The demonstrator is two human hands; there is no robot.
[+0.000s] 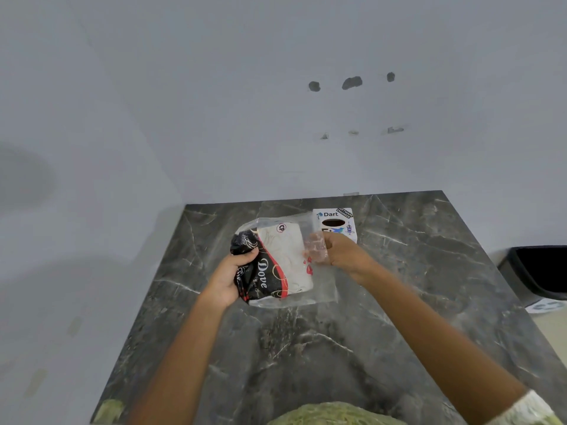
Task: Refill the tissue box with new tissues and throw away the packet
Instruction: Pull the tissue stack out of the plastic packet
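A plastic tissue packet (277, 265) with black, red and white print and a clear end is held above the dark marble table (306, 348). White tissues show inside it. My left hand (231, 277) grips the black left end of the packet. My right hand (336, 251) pinches the clear plastic at the right end. Behind my right hand stands a white tissue box (334, 220) with stickers and a dark oval slot on top; its front is partly hidden by the hand.
A black bin (540, 274) stands off the table's right edge. The white wall (276, 118) rises just behind the table's far edge, close to the tissue box. The table's left edge runs diagonally toward me.
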